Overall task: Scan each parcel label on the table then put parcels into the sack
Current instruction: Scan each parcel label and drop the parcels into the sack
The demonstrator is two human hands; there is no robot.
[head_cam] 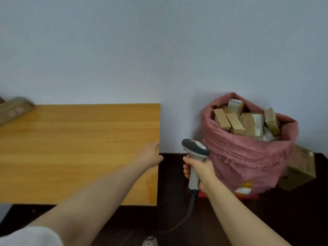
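Observation:
A pink woven sack (248, 157) stands on the dark floor right of the table, filled with several brown cardboard parcels (236, 123), some showing white labels. My right hand (200, 169) grips the handle of a grey barcode scanner (195, 150), its head just left of the sack and its cable trailing down. My left hand (150, 155) is stretched over the right edge of the wooden table (79, 148), holding nothing, its fingertips hidden behind the palm. A blurred cardboard parcel (14, 109) lies at the table's far left corner.
A larger cardboard box (300, 169) sits on the floor behind and right of the sack. A pale wall runs behind the table and sack. A small speckled object (150, 241) shows at the bottom edge on the dark floor.

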